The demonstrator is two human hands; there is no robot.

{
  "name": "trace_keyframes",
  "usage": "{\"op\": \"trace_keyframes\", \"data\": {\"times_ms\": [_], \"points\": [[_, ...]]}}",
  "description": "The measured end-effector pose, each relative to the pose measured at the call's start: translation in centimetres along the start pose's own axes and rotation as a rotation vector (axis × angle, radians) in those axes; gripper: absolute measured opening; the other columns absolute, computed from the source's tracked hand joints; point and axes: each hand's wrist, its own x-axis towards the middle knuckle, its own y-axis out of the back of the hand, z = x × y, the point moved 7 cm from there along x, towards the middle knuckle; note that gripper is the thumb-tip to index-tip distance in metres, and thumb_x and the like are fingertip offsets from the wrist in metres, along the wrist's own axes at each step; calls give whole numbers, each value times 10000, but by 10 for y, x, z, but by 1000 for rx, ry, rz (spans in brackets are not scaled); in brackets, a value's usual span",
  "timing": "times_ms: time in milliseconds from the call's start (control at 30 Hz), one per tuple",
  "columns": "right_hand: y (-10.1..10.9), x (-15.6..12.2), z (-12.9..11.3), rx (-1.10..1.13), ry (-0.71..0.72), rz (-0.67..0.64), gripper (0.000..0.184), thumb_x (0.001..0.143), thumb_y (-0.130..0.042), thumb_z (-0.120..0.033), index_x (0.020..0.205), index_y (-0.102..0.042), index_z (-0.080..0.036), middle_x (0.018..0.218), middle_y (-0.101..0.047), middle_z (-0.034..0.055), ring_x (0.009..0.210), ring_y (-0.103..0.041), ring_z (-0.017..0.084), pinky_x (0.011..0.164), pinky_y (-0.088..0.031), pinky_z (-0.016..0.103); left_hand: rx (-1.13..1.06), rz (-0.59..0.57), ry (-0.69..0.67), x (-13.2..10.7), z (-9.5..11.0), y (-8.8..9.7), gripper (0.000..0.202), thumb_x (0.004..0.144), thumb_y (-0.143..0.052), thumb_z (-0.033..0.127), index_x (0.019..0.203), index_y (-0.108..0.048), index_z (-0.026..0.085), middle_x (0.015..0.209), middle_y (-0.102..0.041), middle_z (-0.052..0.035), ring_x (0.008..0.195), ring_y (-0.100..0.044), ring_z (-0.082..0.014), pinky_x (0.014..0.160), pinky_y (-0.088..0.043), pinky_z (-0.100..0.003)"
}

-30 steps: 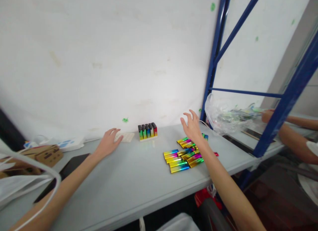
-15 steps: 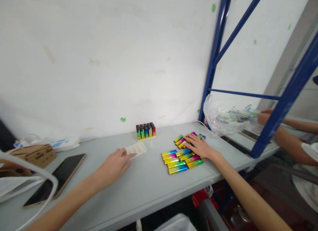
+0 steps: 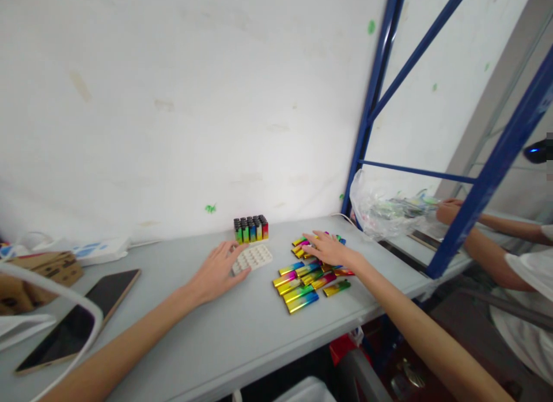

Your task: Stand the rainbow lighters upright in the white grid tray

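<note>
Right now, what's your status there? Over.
Left fingers at white tray. Right fingers spread over loose shiny pieces. Black-topped block behind tray, apparently out of the way.

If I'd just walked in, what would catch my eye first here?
Probably the shiny, multicoloured pieces strewn on the grey table, partly under the right hand. Behind the white tray at the left hand, black-topped lighters stand in a neat block. A blue metal frame stands at the right.

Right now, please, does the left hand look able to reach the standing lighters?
Probably yes: the left hand, at the white tray, is close to the standing lighters, and nothing tall stands between.
</note>
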Motion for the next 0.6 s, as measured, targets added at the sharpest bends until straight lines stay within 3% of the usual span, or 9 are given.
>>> {"op": "trace_keyframes", "data": {"times_ms": [133,200,367,500,600], "points": [[14,12,-55,165,401,-53,524,977,-579,-504,1397,-618,-192,1400,-601,157,1313,-555,267,1134,-399,395,39,-15,106,-6,-19,-11,684,904,-545,608,1438,-494,184,1379,-543,-165,1277,-530,-353,1093,-433,-515],[8,15,-72,171,506,-118,392,948,-648,-424,1255,-713,-189,1268,-679,128,1179,-634,247,1061,-450,351,31,-34,143,-8,-26,-16,657,906,-531,610,1397,-532,173,1352,-568,-165,1261,-549,-351,1097,-434,-506],[-12,32,-76,39,477,-164,155,910,-697,-294,985,-763,-175,1014,-743,101,962,-678,242,896,-488,329,-93,-16,167,-8,-32,-20,651,879,-548,629,1316,-583,148,1289,-603,-157,1223,-581,-333,1117,-430,-470],[-3,47,-83,131,406,-119,206,970,-619,-335,1089,-673,-174,906,-739,62,797,-655,194,756,-473,282,-158,-12,187,-6,-32,-20,686,821,-610,675,1275,-597,161,1246,-617,-142,1209,-586,-335,1101,-443,-472],[16,57,-105,286,434,8,278,1043,-466,-361,1164,-621,-165,835,-726,34,701,-614,159,717,-450,267,-167,-19,175,-6,-28,-19,689,786,-657,693,1247,-612,183,1242,-614,-129,1212,-580,-334,1101,-440,-468]]}}
